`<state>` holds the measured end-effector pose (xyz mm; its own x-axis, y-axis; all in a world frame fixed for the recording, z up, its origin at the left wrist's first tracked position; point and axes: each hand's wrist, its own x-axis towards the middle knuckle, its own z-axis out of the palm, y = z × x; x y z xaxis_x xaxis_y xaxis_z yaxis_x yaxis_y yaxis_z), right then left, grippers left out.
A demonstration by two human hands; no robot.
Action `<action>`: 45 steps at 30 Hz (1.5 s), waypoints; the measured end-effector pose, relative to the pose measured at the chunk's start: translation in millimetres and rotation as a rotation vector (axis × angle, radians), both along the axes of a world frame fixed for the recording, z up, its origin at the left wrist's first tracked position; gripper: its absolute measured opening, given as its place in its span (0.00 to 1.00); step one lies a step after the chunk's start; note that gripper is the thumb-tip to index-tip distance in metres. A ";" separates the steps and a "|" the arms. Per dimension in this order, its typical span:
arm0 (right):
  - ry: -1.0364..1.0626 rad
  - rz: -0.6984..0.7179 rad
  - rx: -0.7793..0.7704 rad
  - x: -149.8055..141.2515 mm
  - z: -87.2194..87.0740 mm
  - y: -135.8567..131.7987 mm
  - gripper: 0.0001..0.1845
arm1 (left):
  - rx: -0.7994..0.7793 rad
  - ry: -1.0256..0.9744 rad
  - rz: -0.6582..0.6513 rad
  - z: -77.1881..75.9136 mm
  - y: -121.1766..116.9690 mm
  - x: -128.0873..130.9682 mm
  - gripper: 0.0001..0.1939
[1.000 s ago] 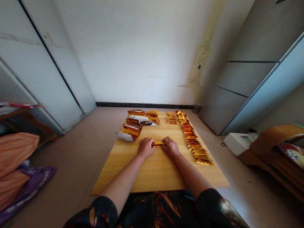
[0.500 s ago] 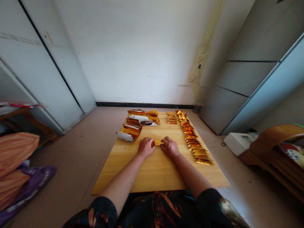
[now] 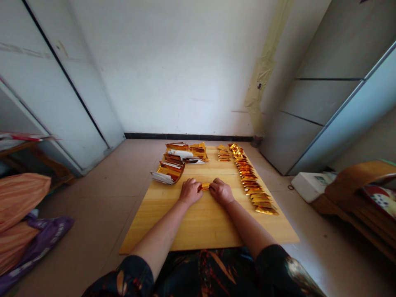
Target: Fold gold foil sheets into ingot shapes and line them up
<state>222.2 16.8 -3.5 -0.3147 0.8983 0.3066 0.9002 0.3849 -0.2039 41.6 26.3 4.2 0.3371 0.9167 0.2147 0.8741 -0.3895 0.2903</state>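
Gold foil piece is sitting clamped between the left hand and right hand on the bench, with a long row of folded pieces lying finished beyond the right grip and a curled foil stack remaining beyond the left.

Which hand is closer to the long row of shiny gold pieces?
Right. The right hand lies just left of the row of gold foil pieces, not touching it; the left hand lies farther left, past the right hand.

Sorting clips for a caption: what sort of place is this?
Probably a plain home room used for handwork: gold foil pieces in rows on a wooden board, a tiled floor, a tall pale cabinet.
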 end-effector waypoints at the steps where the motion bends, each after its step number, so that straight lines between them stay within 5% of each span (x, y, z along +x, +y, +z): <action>1: -0.003 -0.002 -0.006 -0.3 0.6 0.0 0.12 | -0.001 0.010 0.003 0.7 -0.2 0.3 0.10; 15: -0.137 0.066 -0.037 -0.6 14.0 -1.0 0.13 | 0.060 0.170 -0.086 10.1 -4.7 -1.8 0.14; 23: -0.158 0.037 -0.017 -3.3 8.7 -7.7 0.14 | -0.002 0.142 0.038 14.2 -6.2 5.0 0.13; 27: -0.151 -0.051 -0.070 -5.3 8.3 -6.9 0.14 | -0.009 0.083 0.117 9.9 -7.7 1.0 0.11; 36: -0.129 -0.014 -0.011 14.1 13.9 -25.5 0.14 | 0.000 0.004 0.230 -1.2 -15.6 -1.5 0.12; 45: -0.105 0.103 -0.041 -28.2 14.7 -20.9 0.18 | -0.054 0.006 0.245 0.9 -13.4 1.6 0.12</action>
